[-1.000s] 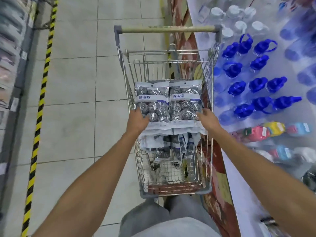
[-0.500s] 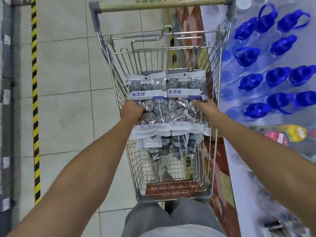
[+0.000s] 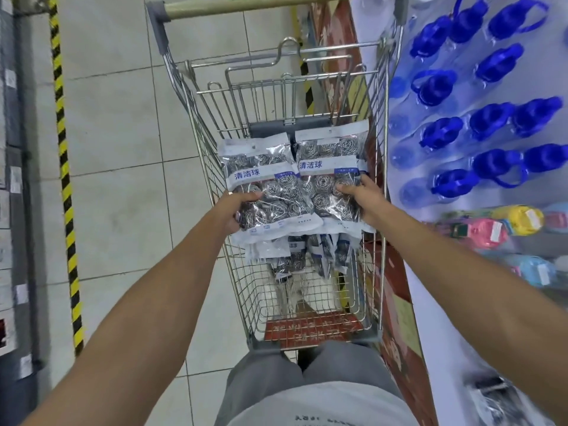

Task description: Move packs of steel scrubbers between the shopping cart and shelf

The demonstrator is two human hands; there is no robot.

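Silver wire shopping cart [image 3: 215,167] with a tan push handle stands on pale floor tiles, its far end toward the top of the view. Inside the basket, toward the handle end, two clear plastic packs of steel wire scrubbers with white-and-blue label bands are held side by side, edges overlapping. Left pack of scrubbers [image 3: 264,186] sits by the cart's left wall; left hand [image 3: 236,207] grips its lower left edge, fingers curled round it. Right pack of scrubbers [image 3: 332,170] sits by the right wall; right hand [image 3: 359,195] clamps its lower right edge, thumb on top. Beneath them, more scrubber packs [image 3: 301,253] lie loosely piled in the basket's middle. Right of the cart, a shelf carries clear bottles with blue caps [image 3: 488,121]. A yellow-black striped floor line [image 3: 66,179] runs along the left.
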